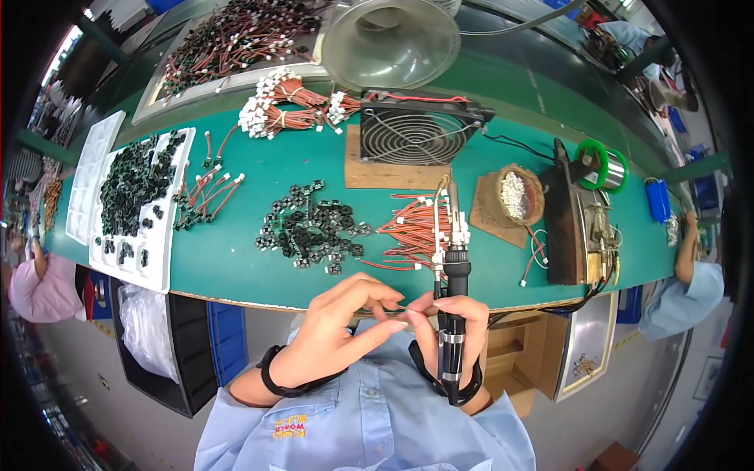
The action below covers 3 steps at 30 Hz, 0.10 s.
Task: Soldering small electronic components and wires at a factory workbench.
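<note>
My right hand (473,315) is wrapped round the black handle of a soldering iron (456,276), its metal tip pointing away from me over the bench. A thin metal tube runs along the iron's side. In front of my chest, at the bench's near edge, my left hand (339,330) is closed in a pinch. Its fingertips almost meet the right thumb and forefinger; whatever small thing is between them is too small to make out. Just beyond lie red-and-white wires with white connectors (404,224). Left of these is a loose heap of small dark circuit boards (302,231).
A black fan (416,132) stands on a wooden board at the back, below a metal hood (391,43). To the right are a pot of white pellets (514,196), a dark stand (567,228) and a green solder spool (603,166). White trays (161,263) sit left; co-workers flank the bench.
</note>
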Motion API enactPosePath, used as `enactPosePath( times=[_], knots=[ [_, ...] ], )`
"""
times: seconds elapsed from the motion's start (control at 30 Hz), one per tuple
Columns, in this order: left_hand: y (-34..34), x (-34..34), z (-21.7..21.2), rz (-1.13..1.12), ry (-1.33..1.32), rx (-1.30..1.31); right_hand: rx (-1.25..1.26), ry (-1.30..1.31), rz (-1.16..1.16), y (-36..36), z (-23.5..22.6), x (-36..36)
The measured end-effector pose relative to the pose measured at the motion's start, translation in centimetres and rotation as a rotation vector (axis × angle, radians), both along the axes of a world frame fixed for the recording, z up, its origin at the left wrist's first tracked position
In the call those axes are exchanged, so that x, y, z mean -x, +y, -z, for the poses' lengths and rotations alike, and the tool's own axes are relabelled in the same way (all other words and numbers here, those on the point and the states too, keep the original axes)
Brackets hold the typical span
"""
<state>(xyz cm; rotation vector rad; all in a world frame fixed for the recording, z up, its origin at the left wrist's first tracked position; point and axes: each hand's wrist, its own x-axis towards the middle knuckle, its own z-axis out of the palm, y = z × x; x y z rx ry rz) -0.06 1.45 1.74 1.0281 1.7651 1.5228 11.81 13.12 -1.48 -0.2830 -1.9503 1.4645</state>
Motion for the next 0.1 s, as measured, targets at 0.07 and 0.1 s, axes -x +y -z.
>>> enactPosePath(
  times=[0.07, 0.1],
  knots=[
    [0.43, -0.04, 0.16, 0.041, 0.092, -0.057, -0.094, -0.028, 0.001, 0.27, -0.51, -0.48],
    [0.6, 0.06, 0.29, 0.065, 0.14, -0.09, -0.104, -0.023, 0.02, 0.48, -0.7, -0.69]
  ],
)
